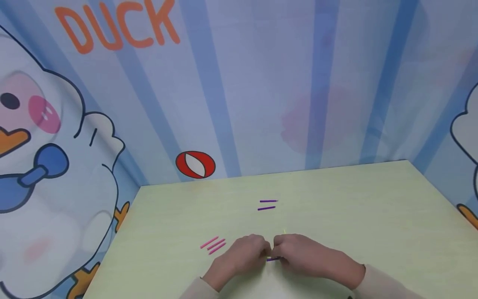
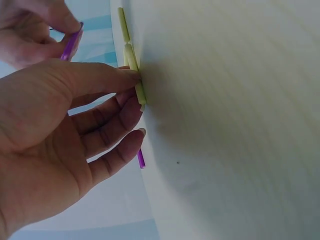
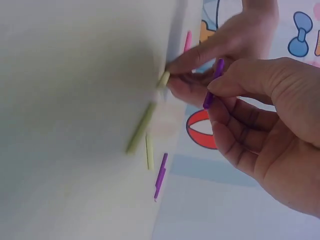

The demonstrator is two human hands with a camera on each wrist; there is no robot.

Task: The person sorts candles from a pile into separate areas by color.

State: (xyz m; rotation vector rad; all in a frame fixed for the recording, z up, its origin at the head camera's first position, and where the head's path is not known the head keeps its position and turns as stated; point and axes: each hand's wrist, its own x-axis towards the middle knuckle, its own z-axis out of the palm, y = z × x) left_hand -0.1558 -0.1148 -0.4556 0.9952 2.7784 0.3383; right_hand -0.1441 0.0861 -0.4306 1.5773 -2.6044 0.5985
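Note:
My left hand (image 1: 244,254) pinches a yellow crayon (image 2: 135,82) between thumb and fingers, low at the table surface. A second yellow crayon (image 3: 141,128) lies on the table beyond it, with a third yellow crayon (image 3: 150,152) close by. My right hand (image 1: 308,256) holds a purple crayon (image 3: 214,84) by thumb and fingertips, raised off the table in the right wrist view. Both hands are side by side at the near part of the table, fingers almost meeting in the head view, where they hide most of the yellow crayons.
Several pink crayons (image 1: 216,246) lie slanted on the pale table (image 1: 168,216), left of my left hand. Farther back are two purple crayons, an upper one (image 1: 268,201) and a lower one (image 1: 266,208). A printed cloth backdrop (image 1: 254,83) rises behind the table.

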